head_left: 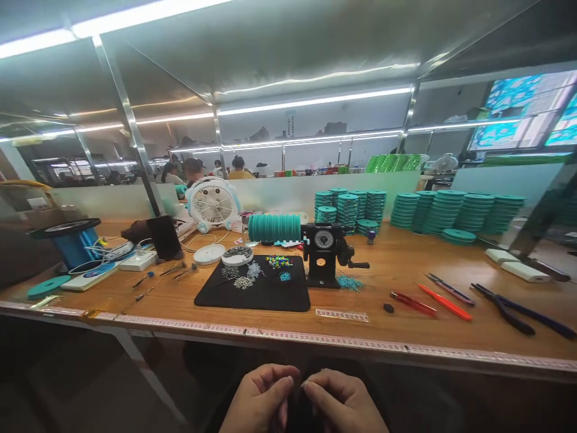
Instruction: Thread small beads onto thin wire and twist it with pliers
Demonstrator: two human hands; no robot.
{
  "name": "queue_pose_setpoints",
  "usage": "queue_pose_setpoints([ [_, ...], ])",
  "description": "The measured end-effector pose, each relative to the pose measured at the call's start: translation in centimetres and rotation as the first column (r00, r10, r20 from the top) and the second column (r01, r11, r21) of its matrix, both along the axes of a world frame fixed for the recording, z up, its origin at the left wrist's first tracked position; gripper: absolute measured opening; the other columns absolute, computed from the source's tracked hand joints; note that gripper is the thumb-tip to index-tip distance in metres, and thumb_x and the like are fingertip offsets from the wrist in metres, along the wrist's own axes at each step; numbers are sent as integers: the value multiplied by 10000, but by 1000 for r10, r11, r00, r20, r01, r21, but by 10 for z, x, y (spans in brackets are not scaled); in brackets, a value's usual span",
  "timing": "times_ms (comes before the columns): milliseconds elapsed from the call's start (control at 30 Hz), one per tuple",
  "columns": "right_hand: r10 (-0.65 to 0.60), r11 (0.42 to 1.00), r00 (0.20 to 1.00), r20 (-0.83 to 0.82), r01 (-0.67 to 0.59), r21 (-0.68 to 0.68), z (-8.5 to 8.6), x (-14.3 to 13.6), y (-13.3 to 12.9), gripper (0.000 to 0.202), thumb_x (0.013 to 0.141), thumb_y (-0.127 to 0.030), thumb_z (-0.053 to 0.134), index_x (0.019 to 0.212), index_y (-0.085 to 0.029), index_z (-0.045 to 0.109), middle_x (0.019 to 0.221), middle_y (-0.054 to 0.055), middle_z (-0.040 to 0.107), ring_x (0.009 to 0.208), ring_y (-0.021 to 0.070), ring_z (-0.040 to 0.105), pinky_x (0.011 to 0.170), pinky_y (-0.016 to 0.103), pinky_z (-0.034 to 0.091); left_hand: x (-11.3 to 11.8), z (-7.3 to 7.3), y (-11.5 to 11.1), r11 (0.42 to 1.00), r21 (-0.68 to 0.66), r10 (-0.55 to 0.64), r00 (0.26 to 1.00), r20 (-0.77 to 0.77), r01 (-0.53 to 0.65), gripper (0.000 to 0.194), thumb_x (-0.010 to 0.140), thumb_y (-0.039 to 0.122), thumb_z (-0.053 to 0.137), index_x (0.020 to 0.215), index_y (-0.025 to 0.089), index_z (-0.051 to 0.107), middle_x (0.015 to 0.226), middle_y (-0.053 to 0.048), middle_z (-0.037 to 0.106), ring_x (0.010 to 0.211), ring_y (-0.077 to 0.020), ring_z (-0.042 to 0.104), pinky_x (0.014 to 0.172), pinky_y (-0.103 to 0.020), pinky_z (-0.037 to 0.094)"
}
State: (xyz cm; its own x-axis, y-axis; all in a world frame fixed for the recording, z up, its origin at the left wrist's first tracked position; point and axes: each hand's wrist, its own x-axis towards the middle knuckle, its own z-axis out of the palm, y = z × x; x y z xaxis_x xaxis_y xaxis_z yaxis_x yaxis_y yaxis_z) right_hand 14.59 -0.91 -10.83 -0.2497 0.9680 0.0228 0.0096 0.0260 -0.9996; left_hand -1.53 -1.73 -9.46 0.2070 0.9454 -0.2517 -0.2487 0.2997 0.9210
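Brown wood-grain desk (pixel 374 258); frosted pale-green divider panels (pixel 103 202) behind; long white tube lights (pixel 148 15) overhead; grey wall (pixel 378 114) beyond; blue-patterned window (pixel 514 99), far right.

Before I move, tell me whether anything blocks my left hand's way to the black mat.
Only the front edge of the table, with measuring tape along it, lies between your left hand and the black mat; nothing visible stands upright there.

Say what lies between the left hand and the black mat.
Head view: from the left hand to the mat, the measuring tape along the table, then bare wood.
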Motion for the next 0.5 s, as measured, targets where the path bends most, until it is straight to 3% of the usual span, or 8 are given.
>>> queue_pose_setpoints([
  [67,21,1000,1000,-5,-21,-7,2,-1,-2,422,745,-544,613,641,-142,682,554,9,550,505,122,467,465,222,351,3,0,-1,1000,5,-25,999,-28,25,466,597,471,772,872,114,653,369,87,448,317,-36,317,365,-178,192],
  [167,85,996,996,35,-84,-8,6,-2,-4,413,760,-525,609,694,-135,728,586,25,587,523,125,476,487,223,359,6,6,-3,998,60,1,998,-68,3,414,576,463,787,773,126,650,412,75,475,324,-28,308,364,-182,185],
  [300,139,990,987,85,-141,25,11,-3,-5,364,773,-466,607,684,-139,741,570,28,614,540,138,516,519,227,386,7,13,-4,985,141,117,982,-148,-96,338,667,464,724,676,142,622,392,80,439,342,-36,317,376,-179,210],
  [367,141,989,986,90,-144,32,13,-5,-5,321,761,-428,624,669,-142,740,559,20,614,543,141,527,515,223,391,6,13,-3,976,170,159,977,-141,-134,320,696,456,704,693,153,605,468,58,518,364,-35,355,391,-173,243],
  [433,168,983,980,110,-175,49,14,-7,-5,288,767,-391,623,664,-154,749,550,8,609,545,138,532,525,222,394,5,10,-2,984,160,97,992,-76,-83,339,699,480,690,688,164,568,558,36,580,354,-26,354,380,-172,239],
  [500,228,970,966,125,-237,61,15,-7,-5,230,770,-344,628,686,-178,765,574,-3,623,574,138,554,553,220,400,2,9,-2,991,134,-18,1000,-25,21,365,699,516,671,675,179,532,491,61,526,322,-23,296,358,-169,194],
])
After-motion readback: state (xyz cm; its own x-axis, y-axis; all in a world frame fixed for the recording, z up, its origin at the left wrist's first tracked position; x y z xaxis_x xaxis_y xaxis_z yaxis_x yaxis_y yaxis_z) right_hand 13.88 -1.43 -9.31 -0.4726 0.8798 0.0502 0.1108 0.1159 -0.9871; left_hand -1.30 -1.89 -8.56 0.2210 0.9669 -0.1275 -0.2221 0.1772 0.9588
